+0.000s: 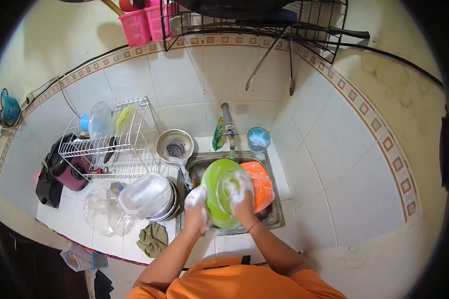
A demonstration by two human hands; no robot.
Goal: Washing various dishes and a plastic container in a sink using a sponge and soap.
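Note:
A lime-green plastic basin or large bowl, streaked with suds, is tilted over the sink. My left hand, covered in foam, grips its left edge. On the green surface, toward the right side, lies my right hand, its fingers bent and foamy. Suds hide whether a sponge is under those fingers. Behind the green piece, an orange plastic dish with suds rests in the sink. The tap stands at the sink's back edge.
Left of the sink are a soapy-handled pan, stacked dishes under a clear plastic container, a crumpled cloth and a white wire dish rack. A blue bowl of suds sits behind right. Tongs hang from the black rack.

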